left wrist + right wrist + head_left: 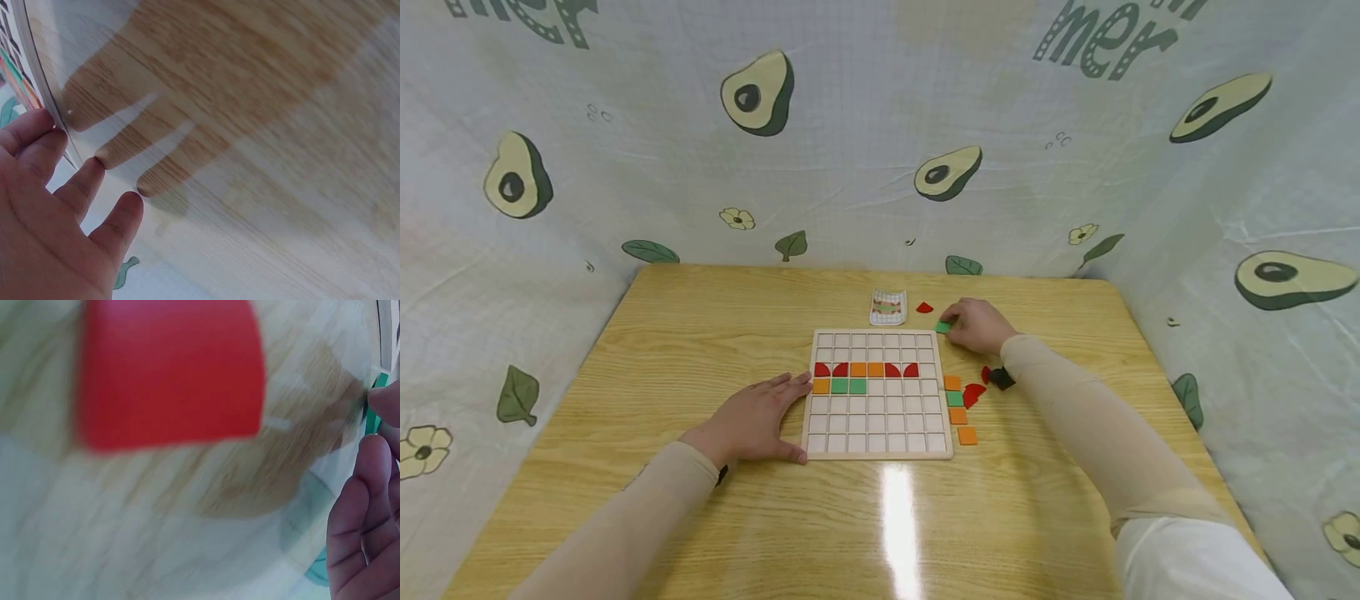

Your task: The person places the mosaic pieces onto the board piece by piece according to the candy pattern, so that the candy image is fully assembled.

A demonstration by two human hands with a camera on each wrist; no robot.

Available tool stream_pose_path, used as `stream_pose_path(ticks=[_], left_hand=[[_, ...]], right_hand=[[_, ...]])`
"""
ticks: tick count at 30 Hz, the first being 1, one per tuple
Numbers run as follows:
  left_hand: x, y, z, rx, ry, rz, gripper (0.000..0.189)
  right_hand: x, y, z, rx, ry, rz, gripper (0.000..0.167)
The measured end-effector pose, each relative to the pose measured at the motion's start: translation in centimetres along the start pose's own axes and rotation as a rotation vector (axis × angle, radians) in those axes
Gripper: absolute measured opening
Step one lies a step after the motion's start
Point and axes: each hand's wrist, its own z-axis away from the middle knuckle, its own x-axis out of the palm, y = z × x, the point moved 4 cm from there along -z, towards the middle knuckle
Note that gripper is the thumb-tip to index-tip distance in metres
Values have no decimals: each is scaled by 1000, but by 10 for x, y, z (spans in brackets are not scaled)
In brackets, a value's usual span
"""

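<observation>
Pale wood, by the look of it, makes the grid board (877,423) stiff yet probably light enough to slide if nudged, so its rim suits a steadying touch; the green tile (942,327) to its right seems small, thin, rigid and nearly weightless, perhaps slippery on its flat face, and best pinched by opposite edges. At left, the left hand (760,421) spreads thumb and fingers wide along the board's left edge, gripping nothing. Across, just beside the board's far right corner, the right hand (979,326) pinches the green tile; whether it touches the table (700,317) I cannot tell.
</observation>
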Motion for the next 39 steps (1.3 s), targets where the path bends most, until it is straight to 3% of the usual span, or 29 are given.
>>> stream_pose_path(ticks=[11, 17, 23, 28, 33, 39], left_hand=[[-2, 2, 1, -1, -4, 9, 109], [-2, 3, 1, -10, -14, 8, 108], [-1, 3, 0, -13, -14, 10, 108], [0, 2, 1, -14, -8, 12, 109], [-1, 2, 1, -17, -6, 12, 108], [-1, 2, 1, -8, -2, 9, 108]], right_hand=[[-11, 7, 24, 22, -11, -114, 29], [-8, 0, 33, -13, -9, -160, 27], [1, -28, 35, -58, -47, -189, 28], [17, -61, 32, -145, -82, -182, 26], [34, -96, 32, -242, -111, -106, 24], [51, -120, 35, -288, -107, -11, 25]])
